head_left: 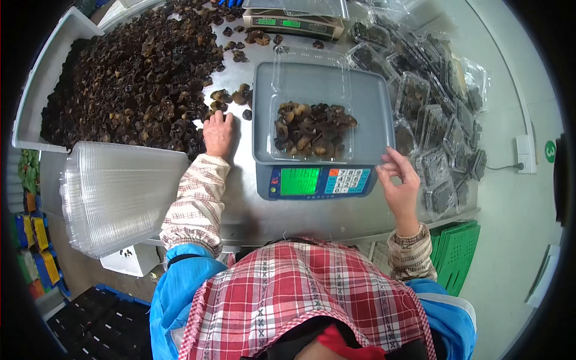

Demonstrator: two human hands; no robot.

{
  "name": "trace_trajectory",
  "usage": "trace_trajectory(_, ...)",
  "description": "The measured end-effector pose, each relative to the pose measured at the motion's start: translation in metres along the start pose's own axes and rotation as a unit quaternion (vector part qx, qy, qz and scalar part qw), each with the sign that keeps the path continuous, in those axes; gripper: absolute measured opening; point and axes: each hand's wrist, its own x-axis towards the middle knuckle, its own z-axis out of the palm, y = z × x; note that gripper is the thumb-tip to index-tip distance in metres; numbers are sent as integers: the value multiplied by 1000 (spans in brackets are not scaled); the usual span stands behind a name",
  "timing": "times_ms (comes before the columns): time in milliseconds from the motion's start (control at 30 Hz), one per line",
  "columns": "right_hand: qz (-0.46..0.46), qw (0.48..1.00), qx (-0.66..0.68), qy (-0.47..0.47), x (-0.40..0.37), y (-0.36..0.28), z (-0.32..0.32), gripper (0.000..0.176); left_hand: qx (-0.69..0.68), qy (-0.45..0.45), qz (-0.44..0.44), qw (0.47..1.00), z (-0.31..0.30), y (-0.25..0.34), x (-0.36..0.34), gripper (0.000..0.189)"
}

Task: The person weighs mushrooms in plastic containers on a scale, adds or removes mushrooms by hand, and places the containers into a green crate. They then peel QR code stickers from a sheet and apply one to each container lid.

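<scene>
An open clear plastic box (345,135) sits on the grey pan of the scale (384,114), its lid folded back. Dark brown mushroom-like pieces (312,129) fill part of the box. Green digits glow on the scale's display (300,181). My left hand (218,135) rests at the edge of the large dark pile (138,78), near a few loose pieces (220,96); its fingertips point at them and whether they grip one is hidden. My right hand (398,174) is beside the pan's right front corner, fingers apart and holding nothing.
A stack of empty clear boxes (120,192) lies at the left front. Many filled clear boxes (432,129) are heaped at the right. A second scale (294,24) stands at the back, with a blue-gloved hand (230,2) beside it. Green crates (457,255) are below right.
</scene>
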Motion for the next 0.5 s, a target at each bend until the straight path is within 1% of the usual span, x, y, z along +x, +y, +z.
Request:
trace_trajectory(33,28,1000,-5,11,-5,3,-4,36,17,-16,7,1000,2,-6,-1,14)
trace_trajectory(67,54,998,-11,24,-8,2,-6,35,3,10,14,1000,5,-12,-2,14)
trace_trajectory(100,59,998,1,34,-26,7,0,35,16,12,24,1000,1,-16,-12,14)
trace_trajectory(167,71,997,2,41,-34,5,-2,34,-64,37,-110,991,-4,-13,-9,11)
trace_trajectory(200,72,996,-1,44,-39,6,-2,34,-131,116,-143,974,-15,-7,-7,9)
trace_trajectory(233,69,997,4,31,-41,7,1,33,-187,148,-188,953,-23,-7,-4,16)
trace_trajectory(300,61,998,8,24,-42,5,6,33,-297,95,-285,906,-36,-11,-2,20)
trace_trajectory(333,65,998,20,15,-43,2,8,32,-315,86,-298,897,-35,-17,-2,23)
trace_trajectory(367,65,997,33,8,-42,0,10,31,-348,64,-315,881,-38,-21,-2,21)
trace_trajectory(433,63,998,31,4,-43,0,12,30,-510,68,-349,783,-59,-17,2,20)
trace_trajectory(467,65,997,29,-4,-45,0,13,29,-554,91,-325,761,-73,-13,5,19)
trace_trajectory(500,63,998,30,-3,-47,0,14,29,-554,94,-324,762,-97,-2,10,19)
